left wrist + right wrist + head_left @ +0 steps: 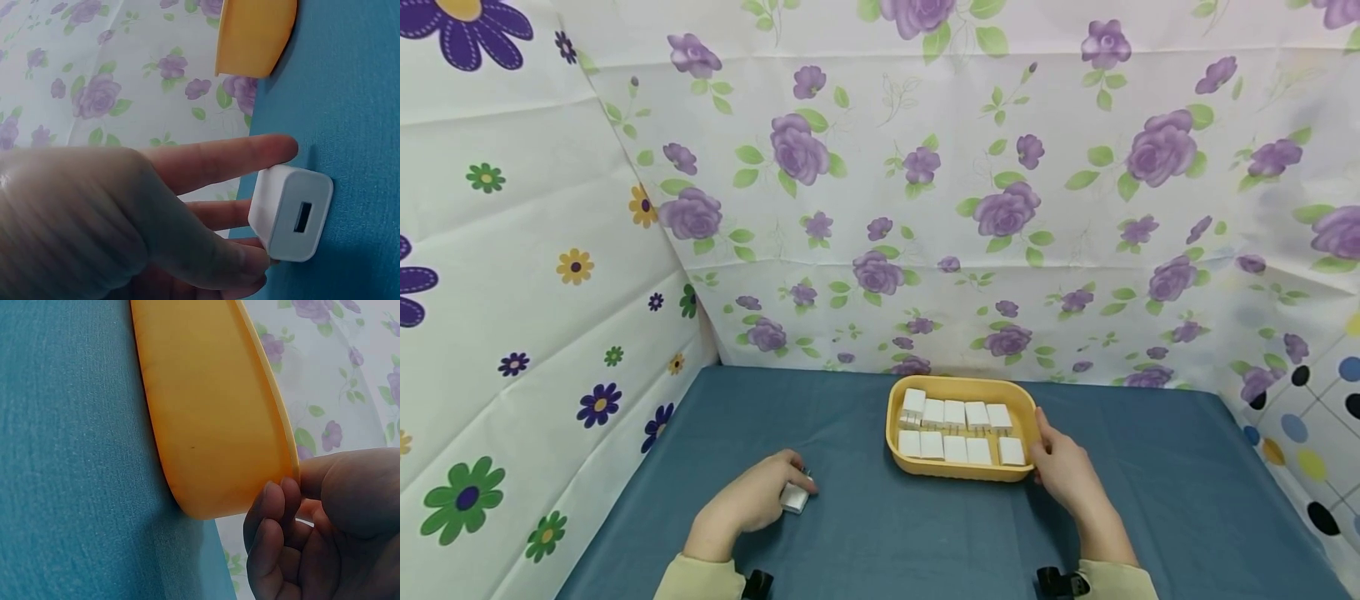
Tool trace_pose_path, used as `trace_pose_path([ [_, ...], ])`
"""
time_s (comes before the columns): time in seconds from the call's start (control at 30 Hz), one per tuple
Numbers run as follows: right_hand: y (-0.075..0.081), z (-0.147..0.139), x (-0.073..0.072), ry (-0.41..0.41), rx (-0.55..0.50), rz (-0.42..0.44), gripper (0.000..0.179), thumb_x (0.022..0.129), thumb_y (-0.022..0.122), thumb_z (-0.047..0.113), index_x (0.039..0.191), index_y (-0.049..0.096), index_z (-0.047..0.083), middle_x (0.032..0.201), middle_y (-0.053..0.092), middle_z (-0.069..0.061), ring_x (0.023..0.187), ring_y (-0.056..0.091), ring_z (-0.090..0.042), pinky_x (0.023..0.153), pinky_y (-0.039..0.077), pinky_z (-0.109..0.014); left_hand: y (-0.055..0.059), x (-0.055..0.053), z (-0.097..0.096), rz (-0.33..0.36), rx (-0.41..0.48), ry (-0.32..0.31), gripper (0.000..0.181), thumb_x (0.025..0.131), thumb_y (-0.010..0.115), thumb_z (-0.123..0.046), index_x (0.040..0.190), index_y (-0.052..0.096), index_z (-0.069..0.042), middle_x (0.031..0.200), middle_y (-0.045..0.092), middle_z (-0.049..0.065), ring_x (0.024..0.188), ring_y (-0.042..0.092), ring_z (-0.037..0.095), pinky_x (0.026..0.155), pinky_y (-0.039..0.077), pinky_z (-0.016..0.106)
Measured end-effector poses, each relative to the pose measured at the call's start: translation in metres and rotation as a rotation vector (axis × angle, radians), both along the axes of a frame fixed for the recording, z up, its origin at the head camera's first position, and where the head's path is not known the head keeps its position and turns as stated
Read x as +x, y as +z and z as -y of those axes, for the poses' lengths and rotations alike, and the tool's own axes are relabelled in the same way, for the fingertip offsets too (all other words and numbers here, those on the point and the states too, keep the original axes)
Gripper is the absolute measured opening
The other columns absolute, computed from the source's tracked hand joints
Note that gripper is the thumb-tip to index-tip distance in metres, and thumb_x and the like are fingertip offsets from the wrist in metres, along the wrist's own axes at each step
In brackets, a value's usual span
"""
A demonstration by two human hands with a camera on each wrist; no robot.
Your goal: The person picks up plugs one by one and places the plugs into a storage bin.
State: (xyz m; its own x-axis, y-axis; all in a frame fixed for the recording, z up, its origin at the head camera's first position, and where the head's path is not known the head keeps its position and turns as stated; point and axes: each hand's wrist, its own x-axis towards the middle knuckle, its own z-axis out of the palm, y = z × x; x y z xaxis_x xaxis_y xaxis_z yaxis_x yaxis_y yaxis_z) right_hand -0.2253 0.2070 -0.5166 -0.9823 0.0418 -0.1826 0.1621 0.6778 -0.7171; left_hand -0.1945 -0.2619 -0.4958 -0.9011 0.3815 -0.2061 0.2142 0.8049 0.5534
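My left hand [758, 493] is at the left front of the table, holding a white USB charger [794, 497] between thumb and fingers. In the left wrist view, the charger's [302, 215] USB slot faces the camera, and the index finger [225, 159] lies along its upper edge. My right hand [1067, 468] pinches the right end of a yellow plastic tray [958, 472]. Up close in the right wrist view, thumb and fingers grip the tray's rim [275, 394]. Inside the tray, white chargers [955, 450] lie in two rows; one at the back left sits higher than its neighbours.
A blue cloth [887, 533] covers the table. Floral sheeting [880, 208] hangs along the back edge, with a flower-print sheet [542, 317] at the left and a dotted one [1315, 442] at the right. Dark straps with cameras [756, 583] are on both wrists.
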Motion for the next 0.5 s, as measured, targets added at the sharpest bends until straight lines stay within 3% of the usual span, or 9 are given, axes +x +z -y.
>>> trace_pose_path([
  [0.27, -0.0004, 0.0, -0.001, -0.007, -0.009, 0.002, 0.067, 0.111, 0.041, 0.02, 0.172, 0.014, 0.018, 0.081, 0.058, -0.01, 0.072, 0.061, -0.022, 0.066, 0.05, -0.036, -0.0009, 0.0006, -0.0029, -0.013, -0.02, 0.029, 0.059, 0.088, 0.06, 0.031, 0.116, 0.082, -0.016, 0.142, 0.057, 0.015, 0.133, 0.056, 0.04, 0.101, 0.052, 0.055],
  [0.5, 0.0002, -0.0002, -0.001, -0.012, -0.012, 0.006, 0.067, 0.111, 0.041, 0.019, 0.172, 0.015, 0.017, 0.082, 0.058, -0.011, 0.073, 0.061, -0.022, 0.066, 0.05, -0.036, -0.0028, -0.0008, -0.0045, -0.078, -0.029, 0.02, 0.045, 0.082, 0.082, 0.017, 0.115, 0.08, -0.013, 0.124, 0.057, 0.008, 0.106, 0.06, 0.027, 0.087, 0.055, 0.049],
])
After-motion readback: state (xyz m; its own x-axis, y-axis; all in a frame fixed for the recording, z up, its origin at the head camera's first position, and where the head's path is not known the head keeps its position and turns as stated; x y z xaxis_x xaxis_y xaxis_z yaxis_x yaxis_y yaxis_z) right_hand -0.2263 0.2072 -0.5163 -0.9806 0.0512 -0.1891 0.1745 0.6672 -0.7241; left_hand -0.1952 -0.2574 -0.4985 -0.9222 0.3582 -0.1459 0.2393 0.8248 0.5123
